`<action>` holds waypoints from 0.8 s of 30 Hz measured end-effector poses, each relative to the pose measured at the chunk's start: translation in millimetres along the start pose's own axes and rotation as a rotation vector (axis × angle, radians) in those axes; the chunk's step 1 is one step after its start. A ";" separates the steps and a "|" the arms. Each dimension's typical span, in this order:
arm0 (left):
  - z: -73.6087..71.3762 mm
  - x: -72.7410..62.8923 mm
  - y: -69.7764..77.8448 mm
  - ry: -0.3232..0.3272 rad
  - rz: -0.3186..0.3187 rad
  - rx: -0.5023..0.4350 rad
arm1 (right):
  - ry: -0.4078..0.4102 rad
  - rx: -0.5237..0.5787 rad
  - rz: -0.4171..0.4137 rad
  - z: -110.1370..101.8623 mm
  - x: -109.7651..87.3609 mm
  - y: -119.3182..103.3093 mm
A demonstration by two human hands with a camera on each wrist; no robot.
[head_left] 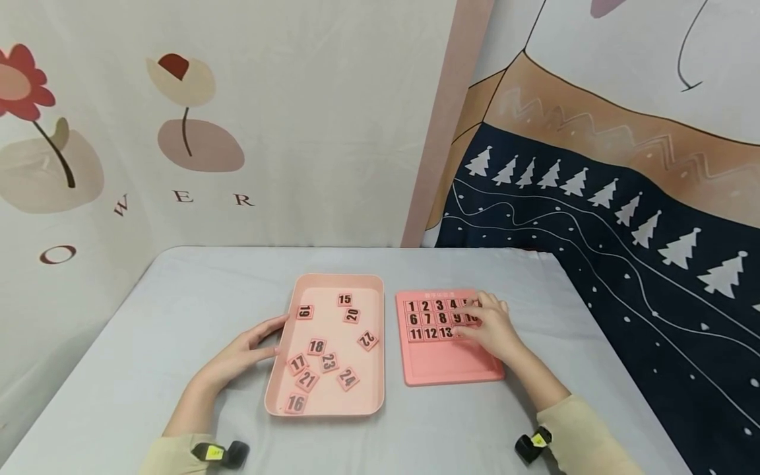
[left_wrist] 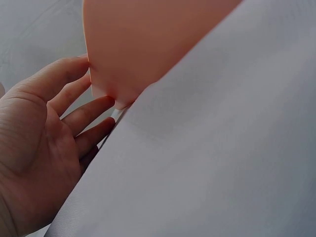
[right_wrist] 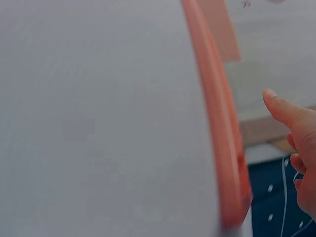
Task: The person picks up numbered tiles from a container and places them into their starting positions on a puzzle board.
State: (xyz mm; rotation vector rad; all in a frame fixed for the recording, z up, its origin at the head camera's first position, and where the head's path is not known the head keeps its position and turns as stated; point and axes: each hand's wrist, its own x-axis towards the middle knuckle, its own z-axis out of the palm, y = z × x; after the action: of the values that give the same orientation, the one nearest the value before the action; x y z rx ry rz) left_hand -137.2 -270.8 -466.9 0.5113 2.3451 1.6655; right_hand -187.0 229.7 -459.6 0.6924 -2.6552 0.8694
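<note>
A shallow pink tray (head_left: 324,410) lies in the middle of the table in the head view, with several loose number tiles in it, among them a tile 18 (head_left: 316,346) and a tile 16 (head_left: 295,403). My left hand (head_left: 237,356) touches the tray's left side with loosely extended fingers, as the left wrist view also shows. To the right lies a pink number board (head_left: 451,363) with rows of tiles in its upper part. Over the board's right side is my right hand (head_left: 495,330), thumb and fingertips at the tiles and covering some of them. No tile shows between its fingers.
A white cloth covers the table (head_left: 237,277). Behind it hangs a pale curtain (head_left: 326,132) with printed flowers, and to the right a dark blue printed cloth (head_left: 534,204). Each wrist carries a small black camera (head_left: 237,454).
</note>
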 end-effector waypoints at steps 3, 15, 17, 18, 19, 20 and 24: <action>-0.5 0.0 0.3 0.001 0.001 -0.005 | 0.030 0.022 -0.028 1.2 10.5 -16.2; 1.2 0.0 0.4 0.003 -0.003 0.005 | -0.005 0.069 -0.090 26.5 59.3 -70.3; 0.7 -0.2 -0.3 0.004 -0.006 0.003 | -0.035 0.066 -0.097 33.2 68.1 -77.3; 0.4 -0.3 -0.5 0.003 -0.003 0.004 | -0.048 0.066 -0.100 36.9 72.5 -80.6; 0.1 -0.4 -0.7 0.004 -0.001 0.005 | -0.062 0.068 -0.104 40.5 76.9 -84.0; -0.2 -0.4 -0.9 0.003 0.001 0.006 | -0.077 0.068 -0.105 43.8 81.0 -87.6; -0.5 0.0 -1.0 0.002 0.005 0.006 | -0.142 0.047 -0.108 58.7 96.9 -97.8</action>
State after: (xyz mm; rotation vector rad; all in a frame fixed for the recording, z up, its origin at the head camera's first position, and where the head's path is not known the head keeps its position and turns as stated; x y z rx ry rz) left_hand -137.6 -271.5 -467.7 0.5167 2.3531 1.6622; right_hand -224.9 90.1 -421.2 0.9322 -2.6985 0.8864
